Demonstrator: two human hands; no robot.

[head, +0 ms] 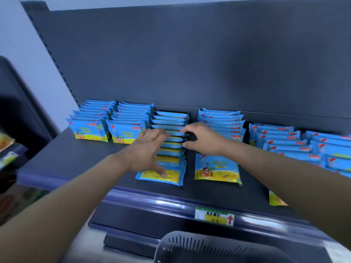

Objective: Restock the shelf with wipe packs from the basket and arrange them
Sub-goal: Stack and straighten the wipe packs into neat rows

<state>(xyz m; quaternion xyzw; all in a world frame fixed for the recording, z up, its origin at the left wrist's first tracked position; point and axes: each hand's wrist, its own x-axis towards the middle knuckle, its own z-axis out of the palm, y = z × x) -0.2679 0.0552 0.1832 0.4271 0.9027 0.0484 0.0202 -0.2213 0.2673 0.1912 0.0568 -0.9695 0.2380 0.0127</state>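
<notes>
Left hand: fingers spread on middle wipe-pack row, covering part. Right hand: fingers curved at row's edge; grip unclear. Basket: cut off below.

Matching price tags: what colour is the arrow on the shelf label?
Red arrow, head view.

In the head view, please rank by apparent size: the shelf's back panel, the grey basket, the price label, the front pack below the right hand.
1. back panel
2. grey basket, cut off by the frame
3. front pack
4. price label, slightly smaller but nearer, so unsure
</notes>
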